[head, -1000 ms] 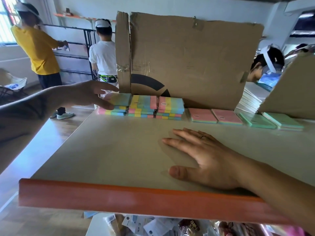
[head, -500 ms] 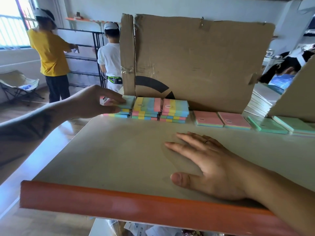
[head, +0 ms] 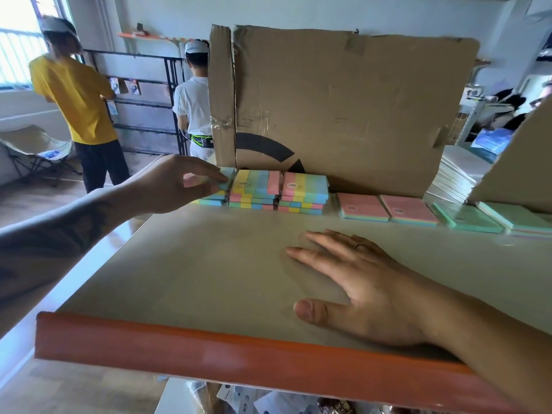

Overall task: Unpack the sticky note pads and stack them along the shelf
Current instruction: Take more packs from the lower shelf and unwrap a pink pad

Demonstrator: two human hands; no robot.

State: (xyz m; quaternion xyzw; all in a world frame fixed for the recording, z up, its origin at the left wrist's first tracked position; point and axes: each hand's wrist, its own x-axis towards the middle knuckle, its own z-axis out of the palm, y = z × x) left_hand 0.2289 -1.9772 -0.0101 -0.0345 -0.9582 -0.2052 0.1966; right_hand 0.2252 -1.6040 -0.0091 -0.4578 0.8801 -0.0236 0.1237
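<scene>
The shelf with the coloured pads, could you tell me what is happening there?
A person's left hand pinches the top rainbow-striped sticky note pad on the leftmost stack, at the back of the beige orange-edged shelf against a brown cardboard sheet. The right hand rests flat on the shelf. Pink pads and green pads lie further right.

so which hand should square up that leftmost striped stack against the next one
Left. The left hand already pinches the top pad of the leftmost stack, beside the middle stack. The right hand lies flat on the shelf, nearer the front edge.
</scene>
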